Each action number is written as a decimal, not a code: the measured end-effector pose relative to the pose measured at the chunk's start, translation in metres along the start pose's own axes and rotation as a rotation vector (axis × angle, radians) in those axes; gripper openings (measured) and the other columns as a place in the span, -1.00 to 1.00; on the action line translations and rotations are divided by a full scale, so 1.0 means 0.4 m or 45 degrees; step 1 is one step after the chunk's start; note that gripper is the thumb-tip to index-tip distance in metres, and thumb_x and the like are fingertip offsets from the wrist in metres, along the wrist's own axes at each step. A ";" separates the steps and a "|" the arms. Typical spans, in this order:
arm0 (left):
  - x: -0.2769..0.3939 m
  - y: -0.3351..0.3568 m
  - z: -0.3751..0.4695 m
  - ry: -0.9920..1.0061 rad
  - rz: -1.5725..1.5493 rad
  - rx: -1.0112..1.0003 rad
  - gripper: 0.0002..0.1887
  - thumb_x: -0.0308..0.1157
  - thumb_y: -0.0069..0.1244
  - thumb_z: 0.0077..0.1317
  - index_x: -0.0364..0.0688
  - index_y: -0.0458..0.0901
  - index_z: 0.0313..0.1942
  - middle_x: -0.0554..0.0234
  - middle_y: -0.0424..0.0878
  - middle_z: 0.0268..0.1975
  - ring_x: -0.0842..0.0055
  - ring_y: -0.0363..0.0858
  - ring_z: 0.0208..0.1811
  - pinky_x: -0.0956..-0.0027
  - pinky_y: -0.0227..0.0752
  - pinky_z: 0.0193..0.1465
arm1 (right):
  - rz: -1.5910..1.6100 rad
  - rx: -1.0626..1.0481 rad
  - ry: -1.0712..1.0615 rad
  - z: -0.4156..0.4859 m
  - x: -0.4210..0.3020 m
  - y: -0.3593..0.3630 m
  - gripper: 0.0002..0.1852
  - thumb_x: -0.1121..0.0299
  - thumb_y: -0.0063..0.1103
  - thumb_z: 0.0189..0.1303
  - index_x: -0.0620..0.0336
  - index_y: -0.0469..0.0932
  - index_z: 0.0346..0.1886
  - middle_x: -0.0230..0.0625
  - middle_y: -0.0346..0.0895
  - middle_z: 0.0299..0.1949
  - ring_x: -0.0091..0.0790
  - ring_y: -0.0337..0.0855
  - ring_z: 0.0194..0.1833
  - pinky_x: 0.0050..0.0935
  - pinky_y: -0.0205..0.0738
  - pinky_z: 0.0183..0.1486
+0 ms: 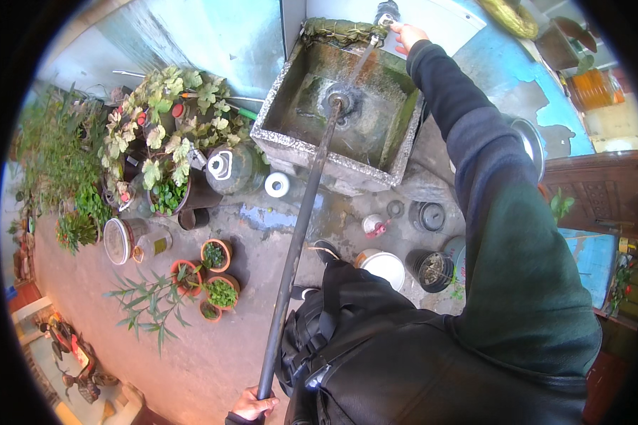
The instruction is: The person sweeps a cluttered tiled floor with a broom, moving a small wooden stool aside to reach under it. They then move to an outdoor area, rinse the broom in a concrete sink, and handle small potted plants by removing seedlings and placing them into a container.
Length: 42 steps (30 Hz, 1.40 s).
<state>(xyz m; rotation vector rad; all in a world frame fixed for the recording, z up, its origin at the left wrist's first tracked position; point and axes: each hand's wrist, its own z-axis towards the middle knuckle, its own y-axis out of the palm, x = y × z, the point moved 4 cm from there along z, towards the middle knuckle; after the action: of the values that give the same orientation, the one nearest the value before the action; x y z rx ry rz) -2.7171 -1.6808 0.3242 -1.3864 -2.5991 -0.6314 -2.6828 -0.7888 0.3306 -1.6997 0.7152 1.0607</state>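
Observation:
At the top, my right hand (407, 37) has its fingers on the handle of a water tap (386, 21). Water runs from the tap's spout into a square stone sink (375, 172). Near the bottom edge, my left hand (252, 406) is wrapped around a long dark pole (297, 244). The pole slants up over the sink's front rim. Its far end, a round fitting (342, 101), rests down in the basin close to the stream; what lies below the fitting is hard to make out. A bundle of greenish cloth (340, 30) is tied along the sink's back edge.
Left of the sink stand a large jug (236, 170), a white round container (277, 184) and leafy plants (159, 127). Terracotta pots (222, 292) stand on the concrete floor. A white-lidded bucket (383, 270) and a black pot (429, 270) are near my feet. A motor scooter (77, 356) is at lower left.

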 end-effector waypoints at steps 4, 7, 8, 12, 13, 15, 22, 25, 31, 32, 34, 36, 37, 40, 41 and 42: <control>-0.015 -0.009 0.003 0.010 -0.030 0.039 -0.81 -0.46 0.25 0.16 -0.34 0.57 -0.42 0.27 0.52 -0.61 0.58 0.45 -0.66 0.50 0.30 -0.59 | 0.575 -0.188 -0.074 -0.037 -0.005 0.062 -0.47 0.27 0.11 0.35 0.38 0.30 0.29 -0.06 0.32 0.30 -0.17 0.48 0.20 -0.20 0.49 0.19; 0.013 0.008 -0.013 -0.006 -0.032 0.043 -0.82 -0.48 0.26 0.14 -0.33 0.56 -0.43 0.27 0.51 -0.62 0.58 0.44 -0.68 0.50 0.30 -0.60 | 0.579 -0.312 0.072 -0.136 0.027 0.098 -0.56 0.20 -0.05 0.44 0.40 0.38 0.18 -0.02 0.55 0.05 -0.12 0.62 0.00 -0.23 0.55 0.11; 0.016 0.013 -0.025 -0.017 -0.038 0.074 -0.83 -0.51 0.25 0.14 -0.32 0.56 -0.44 0.29 0.51 -0.61 0.59 0.45 -0.67 0.50 0.29 -0.60 | 0.551 -0.406 0.178 -0.182 0.040 0.126 -0.56 0.18 -0.08 0.46 0.40 0.40 0.15 -0.02 0.61 -0.03 -0.10 0.65 -0.05 -0.24 0.56 0.10; 0.050 0.015 -0.013 -0.037 0.041 0.090 -0.83 -0.51 0.25 0.16 -0.30 0.56 -0.45 0.33 0.50 -0.60 0.62 0.46 -0.65 0.51 0.29 -0.58 | 0.612 -0.962 0.954 -0.416 0.432 0.287 -0.43 -0.06 -0.11 0.42 0.39 0.40 0.06 0.10 0.63 -0.30 0.07 0.66 -0.31 -0.06 0.56 -0.34; 0.046 0.018 -0.037 -0.041 0.077 0.145 -0.82 -0.49 0.26 0.16 -0.30 0.56 -0.45 0.34 0.50 -0.61 0.63 0.46 -0.65 0.51 0.29 -0.58 | 0.322 -0.981 1.122 -0.544 0.435 0.342 -0.26 -0.21 -0.03 0.32 0.42 0.35 0.13 0.21 0.59 -0.12 0.13 0.66 -0.20 0.01 0.59 -0.22; 0.078 0.036 -0.042 -0.038 0.217 0.172 -0.81 -0.44 0.27 0.16 -0.29 0.57 -0.43 0.37 0.52 -0.60 0.67 0.46 -0.64 0.52 0.32 -0.57 | 0.613 -0.842 1.279 -0.712 0.435 0.411 -0.08 -0.32 0.15 0.15 0.46 0.32 0.20 0.23 0.47 0.11 0.12 0.63 0.00 0.06 0.48 0.12; 0.077 0.052 -0.082 0.147 0.892 0.613 -0.72 -0.32 0.24 0.06 -0.33 0.54 -0.43 -0.02 0.46 -0.63 0.23 0.54 -0.57 0.19 0.42 -0.40 | 1.017 -0.444 1.325 -0.808 0.386 0.587 -0.62 0.12 0.28 0.18 0.27 0.42 -0.37 -0.16 0.43 -0.44 -0.08 0.54 -0.33 0.00 0.53 -0.02; -0.018 0.009 -0.086 0.249 0.870 0.652 -0.76 -0.35 0.23 0.05 -0.30 0.53 -0.46 -0.10 0.50 -0.60 0.08 0.55 -0.54 0.18 0.44 -0.38 | 0.995 -0.526 1.233 -0.869 0.306 0.597 -0.65 0.16 0.28 0.18 0.26 0.42 -0.37 -0.17 0.44 -0.41 -0.10 0.54 -0.29 -0.02 0.51 0.02; -0.191 -0.125 -0.109 0.380 0.833 0.732 -0.77 -0.34 0.22 0.06 -0.24 0.50 -0.48 -0.05 0.52 -0.59 0.05 0.58 -0.50 0.18 0.45 -0.38 | 0.976 -0.623 1.058 -1.023 0.169 0.650 -0.73 0.27 0.25 0.19 0.25 0.42 -0.26 -0.17 0.46 -0.36 -0.08 0.55 -0.22 0.02 0.51 0.08; -0.221 -0.152 -0.115 0.411 0.821 0.740 -0.77 -0.34 0.22 0.06 -0.24 0.50 -0.48 -0.05 0.53 -0.58 0.05 0.59 -0.50 0.18 0.46 -0.38 | 0.971 -0.636 1.034 -1.052 0.156 0.663 -0.74 0.29 0.24 0.20 0.25 0.42 -0.24 -0.16 0.46 -0.35 -0.06 0.56 -0.21 0.03 0.52 0.09; -0.286 -0.211 -0.131 0.418 0.812 0.739 -0.78 -0.36 0.21 0.06 -0.23 0.50 -0.48 -0.02 0.51 -0.59 0.11 0.55 -0.53 0.21 0.44 -0.40 | 0.948 -0.668 1.009 -1.120 0.143 0.702 -0.76 0.31 0.20 0.22 0.25 0.42 -0.22 -0.14 0.47 -0.34 -0.05 0.58 -0.19 0.05 0.52 0.09; -0.344 -0.257 -0.155 0.486 0.771 0.751 -0.79 -0.41 0.21 0.05 -0.27 0.49 -0.48 0.01 0.44 -0.63 0.21 0.46 -0.61 0.25 0.40 -0.43 | 0.917 -0.702 1.009 -1.187 0.140 0.742 -0.78 0.33 0.18 0.23 0.26 0.42 -0.21 -0.13 0.48 -0.34 -0.03 0.59 -0.18 0.07 0.52 0.10; -0.377 -0.280 -0.160 0.497 0.784 0.771 -0.80 -0.41 0.20 0.05 -0.27 0.50 -0.48 0.00 0.46 -0.62 0.22 0.49 -0.60 0.25 0.41 -0.43 | 0.898 -0.704 1.022 -1.210 0.147 0.771 -0.78 0.34 0.16 0.24 0.29 0.42 -0.20 -0.13 0.48 -0.33 -0.02 0.61 -0.17 0.07 0.53 0.10; -0.476 -0.330 -0.190 0.404 0.799 0.790 -0.80 -0.35 0.20 0.05 -0.21 0.50 -0.50 -0.01 0.56 -0.56 0.07 0.61 -0.49 0.20 0.48 -0.38 | 0.781 -0.813 1.077 -1.307 0.165 0.846 -0.83 0.36 0.14 0.27 0.28 0.45 -0.26 -0.10 0.53 -0.28 -0.05 0.63 -0.13 0.06 0.53 0.11; -0.507 -0.344 -0.198 0.418 0.784 0.813 -0.80 -0.37 0.19 0.04 -0.22 0.50 -0.50 -0.01 0.54 -0.58 0.09 0.59 -0.52 0.21 0.46 -0.40 | 0.758 -0.844 1.092 -1.326 0.182 0.872 -0.83 0.37 0.11 0.30 0.30 0.47 -0.24 -0.10 0.56 -0.27 -0.05 0.64 -0.11 0.02 0.54 0.11; -0.542 -0.355 -0.199 0.428 0.772 0.830 -0.80 -0.39 0.19 0.03 -0.24 0.49 -0.50 -0.01 0.51 -0.60 0.11 0.58 -0.54 0.22 0.45 -0.41 | 0.719 -0.886 1.121 -1.346 0.201 0.894 -0.83 0.38 0.07 0.33 0.33 0.47 -0.22 -0.10 0.57 -0.26 -0.05 0.65 -0.09 0.00 0.54 0.11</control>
<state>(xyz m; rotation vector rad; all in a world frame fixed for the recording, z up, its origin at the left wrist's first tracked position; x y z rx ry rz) -2.7160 -1.9496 0.2877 -1.5301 -1.7355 0.0728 -2.7709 -1.4180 0.1875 -2.7151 1.5811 0.9509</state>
